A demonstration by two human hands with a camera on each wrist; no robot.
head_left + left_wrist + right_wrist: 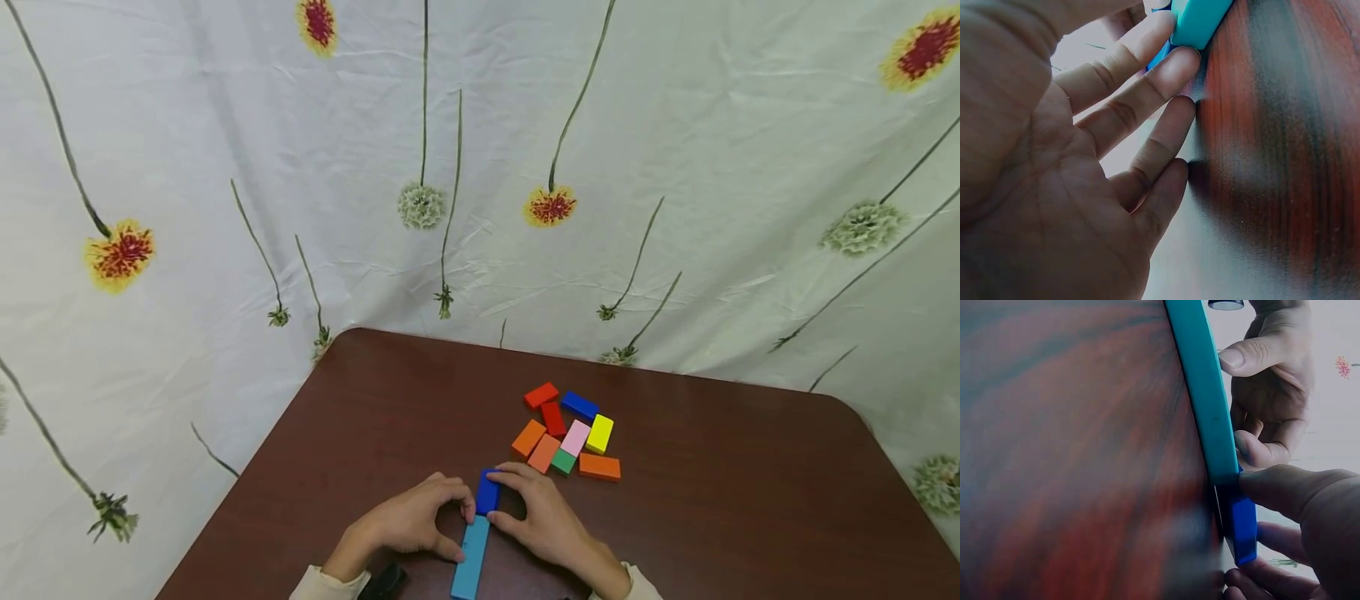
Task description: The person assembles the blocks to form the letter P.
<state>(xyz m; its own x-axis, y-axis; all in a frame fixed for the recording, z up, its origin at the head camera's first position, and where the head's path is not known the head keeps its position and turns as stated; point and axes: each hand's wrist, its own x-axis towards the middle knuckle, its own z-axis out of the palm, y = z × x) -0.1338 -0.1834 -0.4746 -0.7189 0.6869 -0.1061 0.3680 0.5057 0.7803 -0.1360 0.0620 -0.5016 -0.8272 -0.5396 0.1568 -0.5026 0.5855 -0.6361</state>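
Note:
A long light-blue block (471, 557) lies on the table, pointing away from me. Against its far end, a dark blue block (488, 493) continues the line. My right hand (546, 518) pinches the dark blue block, thumb close to the joint and fingers at the far end. From the other side, my left hand (414, 517) touches the light-blue block's left edge with its thumb, its fingertips by the joint. The right wrist view shows the dark blue block (1242, 528) between the right thumb and fingers. In the left wrist view, that hand's fingers are loosely bent.
Beyond my right hand lies a loose group of blocks, including a yellow block (600, 433), a pink block (576, 437), a green block (563, 462), a blue block (581, 405) and several red and orange ones. A flowered cloth (480, 167) hangs behind the brown table (360, 417).

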